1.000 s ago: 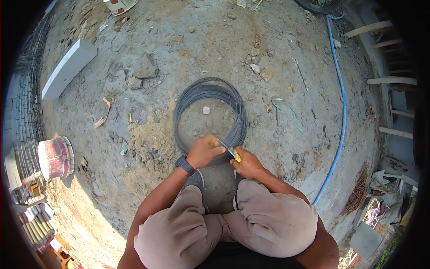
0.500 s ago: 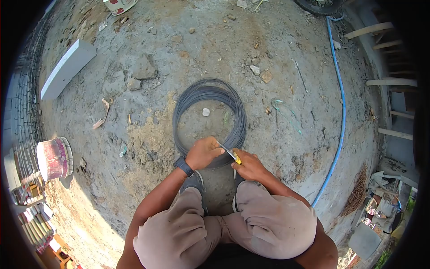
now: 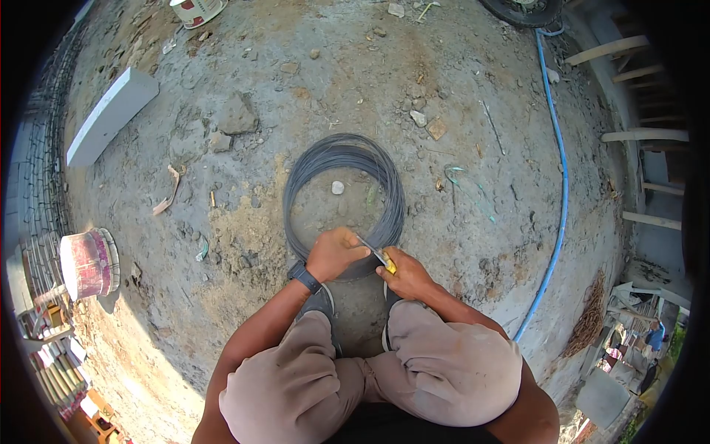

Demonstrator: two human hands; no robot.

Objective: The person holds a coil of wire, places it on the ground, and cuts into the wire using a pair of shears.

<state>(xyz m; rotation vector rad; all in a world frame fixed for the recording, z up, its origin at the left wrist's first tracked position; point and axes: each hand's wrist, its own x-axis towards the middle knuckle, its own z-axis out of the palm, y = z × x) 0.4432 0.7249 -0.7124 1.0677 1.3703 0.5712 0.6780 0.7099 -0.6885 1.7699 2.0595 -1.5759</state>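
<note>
A coil of thin dark wire (image 3: pixel 393 177) lies on the dirt ground in front of my feet. Over its near edge my right hand (image 3: pixel 407 274) is wrapped round the yellow handle of a cutter (image 3: pixel 389 265), whose thin grey blade points up and left. My left hand (image 3: pixel 334 254), below a dark wristwatch, is closed in a pinch by the blade's far end; what its fingers hold is too small to make out. A pale stone (image 3: pixel 338 187) lies inside the coil.
A blue hose (image 3: pixel 563 185) runs down the right side. On the left are a pale block (image 3: pixel 111 118) and a stained bucket (image 3: pixel 85 265). Another bucket (image 3: pixel 198 10) and a wheel (image 3: pixel 521 10) stand at the top. Stones lie scattered about.
The view has shifted slightly. Both hands stay close together over the coil's near edge, with the cutter still in my right hand and only small changes in its angle.
</note>
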